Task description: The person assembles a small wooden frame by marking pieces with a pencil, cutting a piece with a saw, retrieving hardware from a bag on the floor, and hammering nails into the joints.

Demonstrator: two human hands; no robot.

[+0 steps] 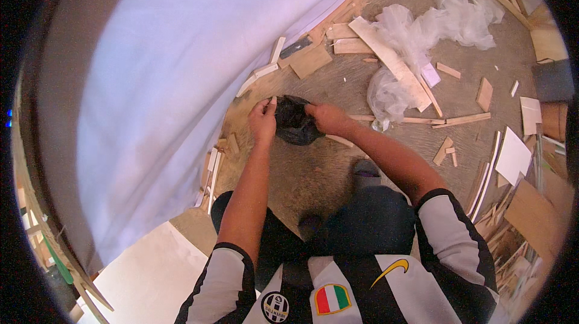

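Note:
A black plastic bag point(297, 123) hangs between my two hands, low over the floor in front of my knees. My left hand point(263, 120) pinches its left edge with thumb and fingers. On the other side, my right hand point(325, 117) is closed on the right edge, its fingertips partly hidden by the dark plastic. The bag's mouth seems spread between the hands, but its inside is too dark to make out.
A pale cloth point(163, 95) hangs along the left. Clear plastic sheeting point(416, 31) lies far right beside a long board point(392, 61). Wood offcuts point(484, 95) are scattered over the floor point(416, 149). At right, boards and strips point(537, 209) are piled; a white panel point(151, 276) lies lower left.

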